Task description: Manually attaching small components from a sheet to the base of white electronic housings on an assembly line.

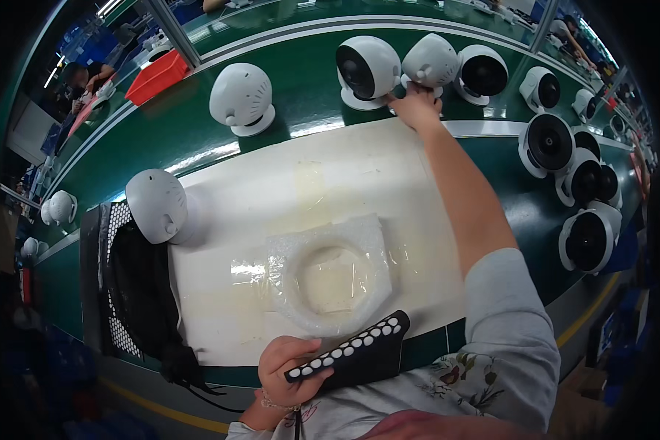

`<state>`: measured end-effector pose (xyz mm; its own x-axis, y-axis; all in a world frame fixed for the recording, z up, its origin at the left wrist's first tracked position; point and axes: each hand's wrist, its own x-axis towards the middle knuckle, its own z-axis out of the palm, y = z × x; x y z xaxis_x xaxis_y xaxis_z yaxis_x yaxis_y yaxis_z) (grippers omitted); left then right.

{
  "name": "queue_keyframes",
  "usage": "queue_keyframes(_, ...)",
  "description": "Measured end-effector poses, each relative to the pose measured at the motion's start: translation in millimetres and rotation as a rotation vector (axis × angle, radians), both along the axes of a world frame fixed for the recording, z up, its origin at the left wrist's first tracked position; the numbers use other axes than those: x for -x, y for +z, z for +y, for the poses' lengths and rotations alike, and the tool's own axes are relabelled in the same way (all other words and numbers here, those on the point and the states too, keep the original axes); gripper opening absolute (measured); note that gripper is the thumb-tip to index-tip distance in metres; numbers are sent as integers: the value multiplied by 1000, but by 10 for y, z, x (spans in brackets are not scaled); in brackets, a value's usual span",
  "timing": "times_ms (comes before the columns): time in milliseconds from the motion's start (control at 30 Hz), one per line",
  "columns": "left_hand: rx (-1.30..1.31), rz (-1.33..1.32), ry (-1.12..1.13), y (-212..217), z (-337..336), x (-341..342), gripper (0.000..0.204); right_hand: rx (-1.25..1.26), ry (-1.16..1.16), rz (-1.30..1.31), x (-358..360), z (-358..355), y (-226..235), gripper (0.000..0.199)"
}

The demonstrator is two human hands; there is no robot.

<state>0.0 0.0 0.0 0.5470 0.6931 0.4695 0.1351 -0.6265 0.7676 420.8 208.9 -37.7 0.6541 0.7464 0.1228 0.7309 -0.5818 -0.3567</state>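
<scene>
A view from above of a green counter (pixel 161 139) with a white mat (pixel 271 183) laid across its middle. At the far left, a black mesh bag or cover (pixel 136 293) lies at the mat's edge, with a round white fan (pixel 156 205) standing just beside it, back turned to the viewer.

Near the bottom edge, the person's left hand (pixel 290 370) is clamped on a black strip with a row of white dots (pixel 352 352), held low and close to the body, tilted up to the right. Just above it, a clear plastic bag with a white foam ring (pixel 330 275) inside rests flat on the mat.

Farther back, another white fan (pixel 242 97) stands alone on the green surface. To the right, the right hand (pixel 416 108) stretches far across the counter, its grip closed on the base of a white fan (pixel 431 62) in a row of similar ones, apparently to reach the supply there. More fans (pixel 583 183), dark fronts showing, crowd the far right.
</scene>
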Motion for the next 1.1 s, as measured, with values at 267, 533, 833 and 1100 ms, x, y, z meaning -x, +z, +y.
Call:
queue_keyframes(267,14,-47,6,-23,-7,-34,26,-85,-55,-16,49,-31,210,67)
queue_keyframes(533,114,-78,22,36,2,54,20,-84,54,-262,-443,-1168,-164,43)
queue_keyframes(833,61,-63,-18,-4,-17,47,21,-92,151,-306,-430,-2456,-157,32)
queue_keyframes(1100,15,-82,-70,-31,-1,28,21,-229,203,-73,825,-2898,498,9)
